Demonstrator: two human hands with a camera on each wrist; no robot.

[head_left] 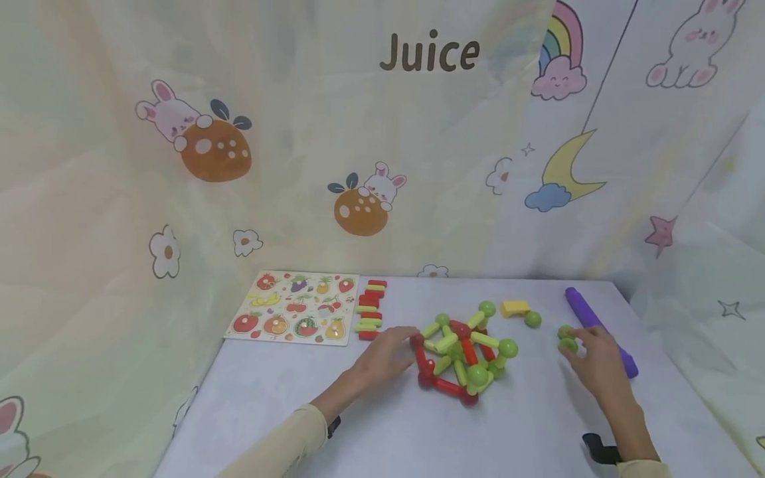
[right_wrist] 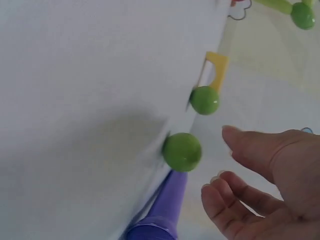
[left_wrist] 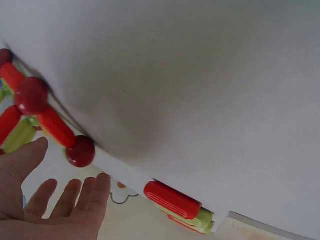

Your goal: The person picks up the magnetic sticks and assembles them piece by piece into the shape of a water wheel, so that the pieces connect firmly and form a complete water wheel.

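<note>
A structure of red and green sticks and balls (head_left: 457, 348) stands on the table. My left hand (head_left: 388, 355) is at its left side, fingers extended close to a red ball (left_wrist: 80, 151) at one corner of it. At the right, my right hand (head_left: 592, 358) reaches to two green balls (head_left: 566, 332) lying close together. In the right wrist view its thumb and fingers (right_wrist: 245, 142) are spread apart beside a green ball (right_wrist: 182, 152), with a gap between; only one of that pair shows there.
Another green ball (head_left: 532, 319) lies by a yellow block (head_left: 514, 308). A purple tube (head_left: 600, 332) lies behind the right hand. A fruit puzzle board (head_left: 293, 308) and a row of red and green sticks (head_left: 370, 309) are at the back left. A printed curtain (head_left: 299, 133) hangs behind.
</note>
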